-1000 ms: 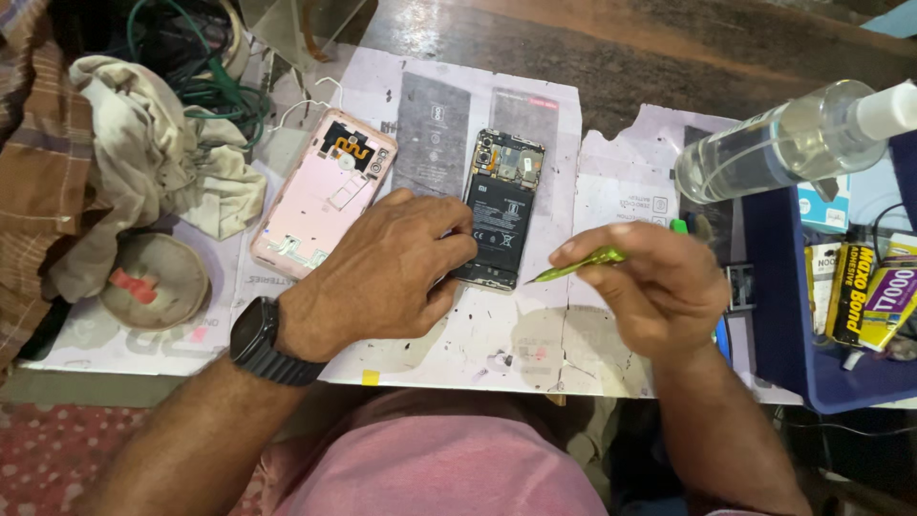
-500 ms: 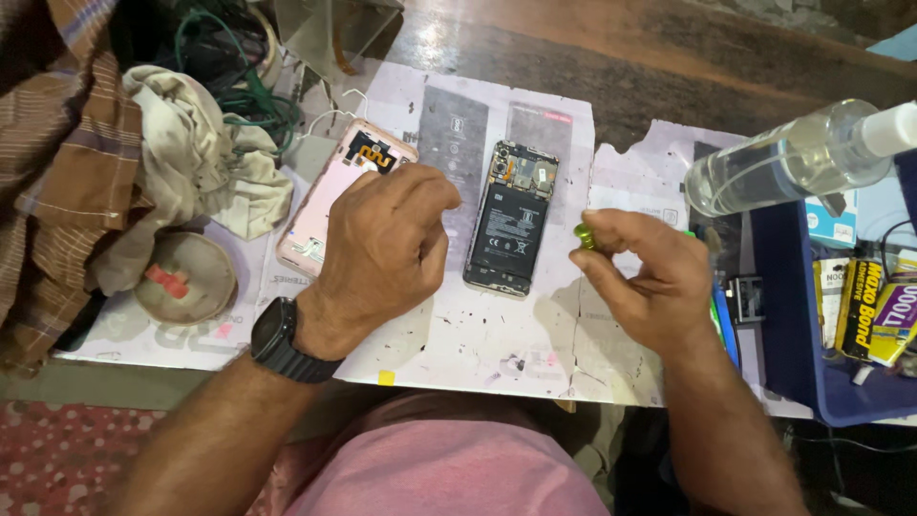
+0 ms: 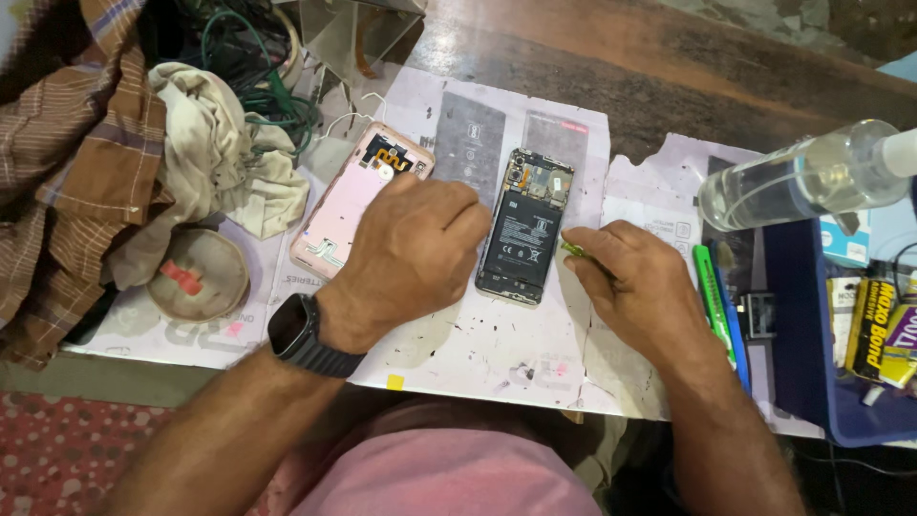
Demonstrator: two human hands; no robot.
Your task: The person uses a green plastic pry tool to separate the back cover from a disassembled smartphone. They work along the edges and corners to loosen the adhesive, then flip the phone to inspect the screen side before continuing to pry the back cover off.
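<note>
The left hand (image 3: pixel 415 253), at frame centre, rests knuckles-up with fingers curled, fingertips touching the left edge of the opened phone (image 3: pixel 525 227); it grips nothing visible. The right hand (image 3: pixel 635 282), just right of the phone, is closed on a thin green tool (image 3: pixel 573 249) whose tip points at the phone's right edge. The phone lies back-up on the paper-covered desk (image 3: pixel 478 344), internals exposed. A pink back cover (image 3: pixel 355 201) lies to its left, partly under the left hand. Risk: a tool slip could gouge the exposed battery or board. The clear bottle (image 3: pixel 812 177), lying at upper right, could roll.
</note>
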